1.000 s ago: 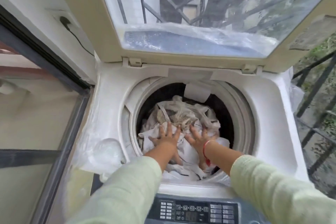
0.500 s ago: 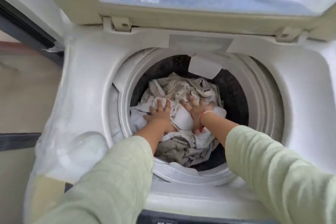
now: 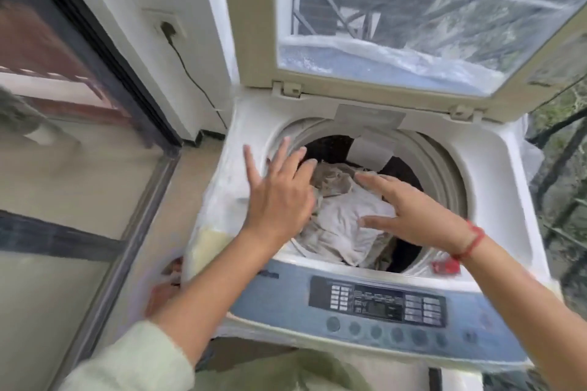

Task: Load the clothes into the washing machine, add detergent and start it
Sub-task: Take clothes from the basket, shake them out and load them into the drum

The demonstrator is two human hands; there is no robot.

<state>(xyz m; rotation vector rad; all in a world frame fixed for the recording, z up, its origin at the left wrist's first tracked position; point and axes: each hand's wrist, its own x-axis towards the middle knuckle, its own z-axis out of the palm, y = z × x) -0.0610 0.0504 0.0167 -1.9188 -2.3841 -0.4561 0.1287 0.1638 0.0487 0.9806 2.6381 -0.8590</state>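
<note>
A white top-loading washing machine (image 3: 495, 174) stands with its glass lid (image 3: 397, 19) raised. White and beige clothes (image 3: 343, 219) lie piled in the drum. My left hand (image 3: 279, 194) hovers over the drum's left rim, fingers spread and straight, holding nothing. My right hand (image 3: 416, 209), with a red thread at the wrist, floats above the clothes on the right, fingers straight and empty. The blue control panel (image 3: 381, 305) with buttons and a display runs along the front edge.
A sliding glass door (image 3: 73, 143) with a dark frame is on the left. A plug and cable (image 3: 171, 35) hang on the white wall behind. A small red object (image 3: 446, 267) rests on the machine top near the right front. Metal railing (image 3: 565, 168) stands at right.
Both hands have lifted out of the drum and off the clothes; they were pressing the pile down. The view has pulled back, so the control panel shows again.
</note>
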